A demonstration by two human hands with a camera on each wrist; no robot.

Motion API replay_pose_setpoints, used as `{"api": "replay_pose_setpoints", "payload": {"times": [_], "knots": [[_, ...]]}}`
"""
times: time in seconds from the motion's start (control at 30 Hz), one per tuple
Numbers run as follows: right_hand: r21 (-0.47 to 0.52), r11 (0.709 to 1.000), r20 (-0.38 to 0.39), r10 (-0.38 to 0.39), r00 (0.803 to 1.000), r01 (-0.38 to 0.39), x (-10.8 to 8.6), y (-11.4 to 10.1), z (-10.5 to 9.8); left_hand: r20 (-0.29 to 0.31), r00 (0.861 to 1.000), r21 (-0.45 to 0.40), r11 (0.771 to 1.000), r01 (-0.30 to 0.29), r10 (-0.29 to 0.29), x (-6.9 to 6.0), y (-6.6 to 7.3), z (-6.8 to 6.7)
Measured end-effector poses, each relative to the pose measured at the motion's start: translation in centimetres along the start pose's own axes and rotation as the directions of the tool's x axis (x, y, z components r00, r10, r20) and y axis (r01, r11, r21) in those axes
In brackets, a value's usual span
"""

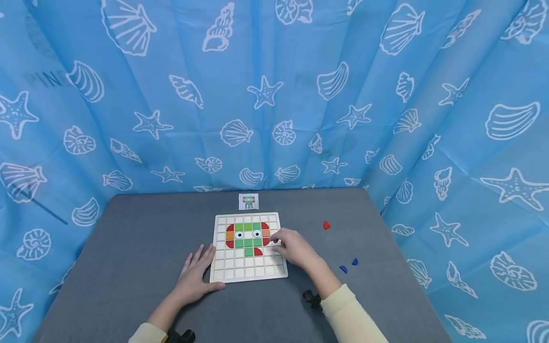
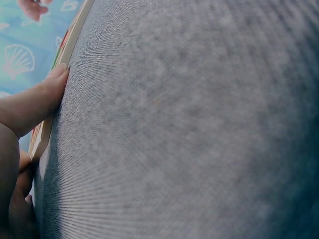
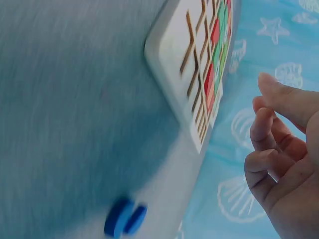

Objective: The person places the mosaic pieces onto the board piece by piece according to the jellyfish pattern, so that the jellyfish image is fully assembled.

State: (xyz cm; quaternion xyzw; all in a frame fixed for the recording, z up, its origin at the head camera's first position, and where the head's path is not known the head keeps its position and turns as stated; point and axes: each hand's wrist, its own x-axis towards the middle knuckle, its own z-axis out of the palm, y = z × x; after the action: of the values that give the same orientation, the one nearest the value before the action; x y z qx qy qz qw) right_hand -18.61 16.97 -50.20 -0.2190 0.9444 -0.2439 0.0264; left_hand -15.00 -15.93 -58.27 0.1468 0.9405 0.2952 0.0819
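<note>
A white grid board (image 1: 231, 274) lies on the table, bearing red, green and orange tiles and two eye pieces (image 1: 238, 235). My left hand (image 1: 194, 281) spreads its fingers along the board's left edge, thumb touching the front edge near the corner. In the left wrist view that thumb (image 2: 42, 97) rests against the board's rim (image 2: 75, 37). Over the board's right side hovers my right hand (image 1: 296, 247), close to a red quarter-round tile (image 1: 265, 241). Its fingers (image 3: 261, 127) are loosely bent in the right wrist view, and no piece shows between them.
A small picture card (image 1: 249, 201) lies behind the board. To the right are a loose red quarter-round piece (image 1: 327, 225) and two blue pieces, one (image 1: 343, 269) nearer the front, the other (image 1: 355, 261) behind it. A blue shell-patterned curtain (image 1: 266, 119) borders the grey table (image 1: 150, 238).
</note>
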Motion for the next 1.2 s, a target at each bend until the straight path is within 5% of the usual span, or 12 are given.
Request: {"api": "replay_pose_setpoints", "payload": {"times": [0.5,0.73,1.0,1.2], "knots": [[0.011,0.989,-0.118,0.147,0.982,-0.146,-2.1,6.0,-3.6,0.003,1.0,0.013,1.0,-0.002,0.002,0.1,0.1,-0.1],[0.003,0.98,-0.092,0.2,0.975,-0.2,-2.9,8.8,-4.8,0.035,0.999,0.028,1.0,0.001,-0.002,0.3,0.1,-0.1],[-0.022,0.969,-0.072,0.244,0.967,-0.247,-3.0,12.1,-6.6,0.02,1.0,0.014,1.0,-0.013,0.013,0.3,0.0,0.4],[-0.09,0.966,-0.083,0.234,0.969,-0.241,-3.1,14.4,-6.1,-0.011,1.0,0.016,1.0,-0.026,0.026,0.1,-0.1,0.2]]}}
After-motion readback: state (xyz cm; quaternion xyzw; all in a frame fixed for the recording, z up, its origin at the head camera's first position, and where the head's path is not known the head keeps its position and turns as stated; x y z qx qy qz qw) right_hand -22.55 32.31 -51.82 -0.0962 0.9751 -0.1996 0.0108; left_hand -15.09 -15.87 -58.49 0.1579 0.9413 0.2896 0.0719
